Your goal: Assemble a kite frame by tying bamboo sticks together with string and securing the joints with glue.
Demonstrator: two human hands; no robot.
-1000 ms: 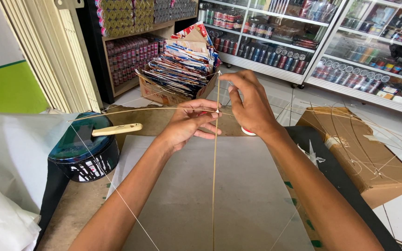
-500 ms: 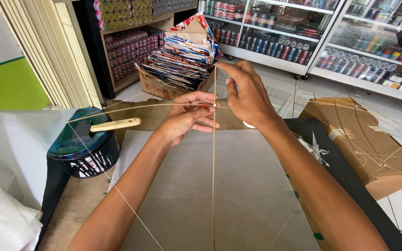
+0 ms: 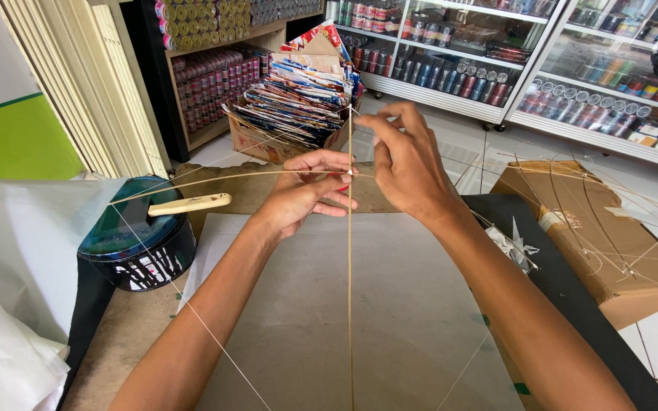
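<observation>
A thin bamboo spine stick runs straight away from me over a grey paper sheet. A bowed cross stick meets it near the top. My left hand pinches that crossing, with something small and red at its fingertips. My right hand is at the same joint, fingers curled around the spine and a thin white thread that runs from the cross stick's end back toward me.
A round dark tin with a pale-handled tool on top stands at left. A box of stacked colourful paper lies ahead. A cardboard box with bamboo frames is at right. Glass display cabinets line the back.
Both hands stayed at the stick crossing. My right hand's fingers lifted and shifted slightly around the joint, and my view tilted a little downward.
</observation>
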